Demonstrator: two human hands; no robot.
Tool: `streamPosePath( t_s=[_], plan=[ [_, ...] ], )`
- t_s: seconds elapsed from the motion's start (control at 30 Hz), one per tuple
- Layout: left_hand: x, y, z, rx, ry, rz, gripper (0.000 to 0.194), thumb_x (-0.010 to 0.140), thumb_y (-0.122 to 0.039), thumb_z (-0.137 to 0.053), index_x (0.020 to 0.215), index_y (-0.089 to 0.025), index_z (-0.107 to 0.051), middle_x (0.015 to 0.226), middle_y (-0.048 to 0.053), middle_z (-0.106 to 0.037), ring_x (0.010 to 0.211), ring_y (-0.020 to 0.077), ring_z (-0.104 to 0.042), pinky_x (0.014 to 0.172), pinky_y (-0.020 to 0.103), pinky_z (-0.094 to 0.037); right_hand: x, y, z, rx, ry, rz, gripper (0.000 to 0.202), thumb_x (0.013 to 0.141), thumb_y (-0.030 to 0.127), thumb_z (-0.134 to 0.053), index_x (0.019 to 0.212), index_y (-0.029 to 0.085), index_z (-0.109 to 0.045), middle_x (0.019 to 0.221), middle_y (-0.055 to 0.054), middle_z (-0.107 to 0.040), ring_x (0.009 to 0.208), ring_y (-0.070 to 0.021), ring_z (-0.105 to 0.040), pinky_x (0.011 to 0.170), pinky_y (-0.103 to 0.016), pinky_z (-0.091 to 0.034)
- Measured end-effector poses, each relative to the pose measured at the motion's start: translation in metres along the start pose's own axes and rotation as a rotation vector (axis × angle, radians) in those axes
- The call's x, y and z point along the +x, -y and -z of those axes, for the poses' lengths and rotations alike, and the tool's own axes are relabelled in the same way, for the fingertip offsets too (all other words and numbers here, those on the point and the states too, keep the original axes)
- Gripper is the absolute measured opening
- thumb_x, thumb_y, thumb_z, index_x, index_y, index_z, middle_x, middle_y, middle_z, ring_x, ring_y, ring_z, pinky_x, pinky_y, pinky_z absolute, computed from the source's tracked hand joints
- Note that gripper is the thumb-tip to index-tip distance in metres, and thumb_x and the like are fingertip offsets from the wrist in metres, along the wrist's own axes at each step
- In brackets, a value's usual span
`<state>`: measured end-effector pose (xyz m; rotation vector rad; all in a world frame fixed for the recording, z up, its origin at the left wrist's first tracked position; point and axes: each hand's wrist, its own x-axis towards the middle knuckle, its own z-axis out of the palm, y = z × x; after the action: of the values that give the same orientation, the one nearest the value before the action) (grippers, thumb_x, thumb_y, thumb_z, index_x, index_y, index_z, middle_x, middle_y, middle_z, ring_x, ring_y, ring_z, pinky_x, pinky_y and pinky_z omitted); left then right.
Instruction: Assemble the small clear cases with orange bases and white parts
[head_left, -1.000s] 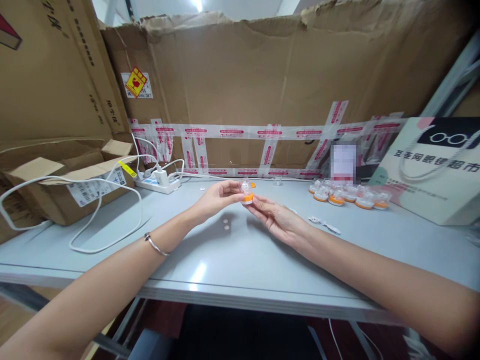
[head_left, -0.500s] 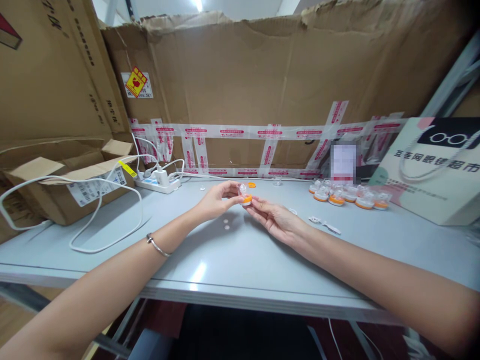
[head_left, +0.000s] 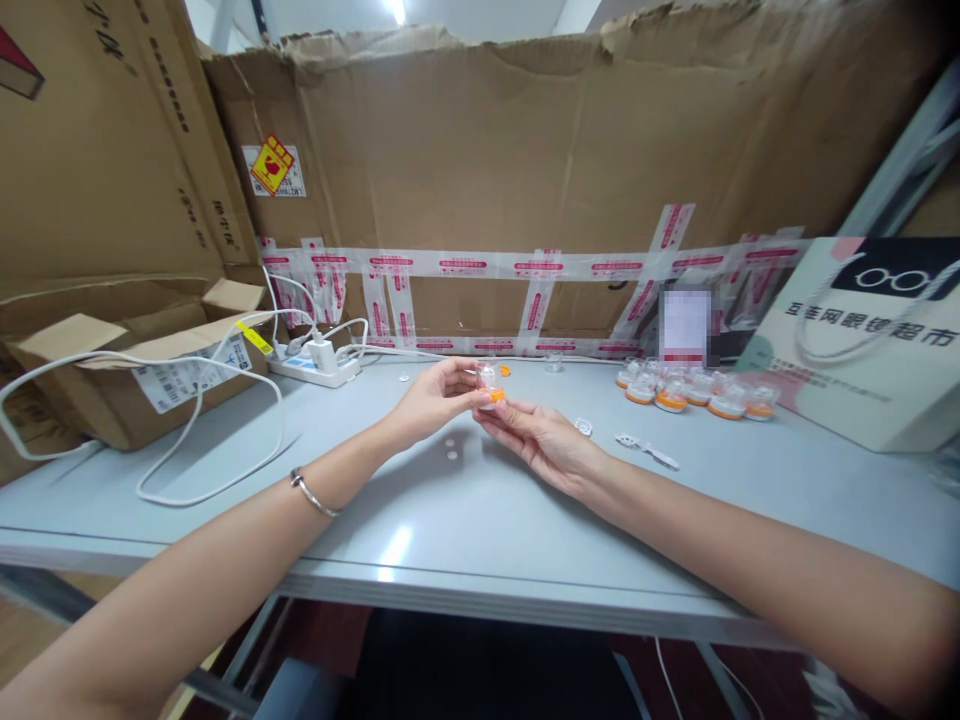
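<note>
Hands: left hand (head_left: 439, 398) and right hand (head_left: 541, 437) | grip: both pinch clear orange-based piece (head_left: 491, 388) | above table (head_left: 420, 520)

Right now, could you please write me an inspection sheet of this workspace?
Surface: grey table, glossy, with a light glare patch.
Job's things: small clear-and-orange part held above the table between both hands.
Clutter: row of similar orange-based parts at back right; two small discs below the hands; small white pieces to the right.
Fingers: left hand and right hand both pinch the part; bracelet on the left wrist.
Cables: white cable looping from a power strip at back left.
Surroundings: taped cardboard wall behind; open carton at left; printed bag at right.
</note>
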<state>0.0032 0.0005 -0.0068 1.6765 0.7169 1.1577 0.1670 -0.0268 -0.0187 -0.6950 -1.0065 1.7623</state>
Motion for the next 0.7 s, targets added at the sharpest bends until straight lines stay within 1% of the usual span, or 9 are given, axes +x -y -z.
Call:
streamPosePath(
  t_s=[0.13, 0.27, 0.37, 0.53, 0.7],
  plan=[
    [-0.0007, -0.0011, -0.0003, -0.038, 0.014, -0.009, 0.037, 0.068, -0.024, -0.069, 0.099, -0.013, -0.051, 0.096, 0.008, -0.06, 0.089, 0.0157, -0.057, 0.083, 0.033, -0.043, 0.0003, -0.0017, 0.0017, 0.002, 0.066, 0.004, 0.016, 0.072, 0.02, -0.065, 0.085, 0.011, -0.067, 0.088, -0.007, -0.068, 0.09, -0.0128, -0.062, 0.093, -0.025, -0.044],
    [-0.001, -0.0021, -0.0003, -0.081, 0.041, 0.011, 0.037, 0.068, -0.025, -0.069, 0.099, -0.014, -0.052, 0.096, 0.008, -0.061, 0.088, 0.0157, -0.057, 0.081, 0.032, -0.043, 0.0006, -0.0015, 0.0028, -0.006, 0.096, 0.009, 0.017, 0.073, 0.022, -0.064, 0.084, 0.01, -0.066, 0.088, -0.007, -0.068, 0.091, -0.0127, -0.062, 0.093, -0.024, -0.044],
    [-0.0016, -0.0041, -0.0009, -0.07, 0.04, 0.006, 0.037, 0.067, -0.024, -0.069, 0.098, -0.014, -0.052, 0.096, 0.007, -0.061, 0.088, 0.0153, -0.057, 0.081, 0.032, -0.043, 0.0005, -0.0008, 0.0022, -0.01, 0.079, 0.02, 0.015, 0.07, 0.021, -0.067, 0.081, 0.011, -0.066, 0.085, -0.005, -0.068, 0.09, -0.012, -0.062, 0.093, -0.023, -0.044],
    [-0.0028, -0.0074, -0.0029, -0.031, 0.022, -0.009, 0.039, 0.067, -0.025, -0.07, 0.099, -0.013, -0.052, 0.097, 0.008, -0.061, 0.089, 0.0159, -0.056, 0.082, 0.033, -0.042, -0.0009, 0.0009, -0.002, -0.025, 0.015, 0.062, 0.013, 0.065, 0.015, -0.07, 0.077, 0.013, -0.066, 0.081, -0.001, -0.068, 0.082, -0.0089, -0.062, 0.092, -0.022, -0.044],
    [-0.0024, -0.0063, -0.0034, -0.006, 0.006, -0.011, 0.04, 0.066, -0.026, -0.07, 0.1, -0.013, -0.052, 0.097, 0.008, -0.061, 0.089, 0.0167, -0.056, 0.082, 0.034, -0.042, -0.0005, 0.0008, -0.0031, -0.022, -0.004, 0.084, 0.013, 0.064, 0.013, -0.07, 0.077, 0.014, -0.066, 0.08, 0.0, -0.067, 0.081, -0.008, -0.061, 0.092, -0.022, -0.044]
  ],
)
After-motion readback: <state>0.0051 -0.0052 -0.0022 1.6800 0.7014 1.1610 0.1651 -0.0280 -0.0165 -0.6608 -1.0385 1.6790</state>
